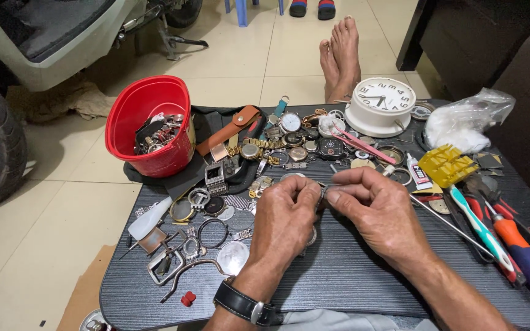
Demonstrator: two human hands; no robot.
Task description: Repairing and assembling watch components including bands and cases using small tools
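Dozens of watch parts lie catalogued here, from largest to smallest.

Desk (338,288): dark, ribbed top, carrying everything below.

Red bucket (154,122): far left corner, half full of metal cases and straps.

White alarm clock (380,104): far side, face up, well apart from the hands.

Left hand (283,220): fingers curled closed, thumb and forefinger pinched on one end of a small metal watch part (322,193); a black-strapped wristwatch (246,304) sits on that wrist.

Right hand (375,211): fingers likewise closed, tips pinching the other end of the same piece.

Screwdrivers (522,251): orange and blue handles, right edge, beside a teal-handled brush (480,227).

Pink tweezers (363,144): just beyond the hands.

Small metal watch part: held between both hands, low above the middle of the desk; its exact kind is too small to tell.

Handling note, as a judgement: the piece looks fiddly, so the grip is best kept on its edges, close over the desk, so a slip drops it among the near parts and not onto the tiled floor (50,245). Tweezers would likely suit finer work.
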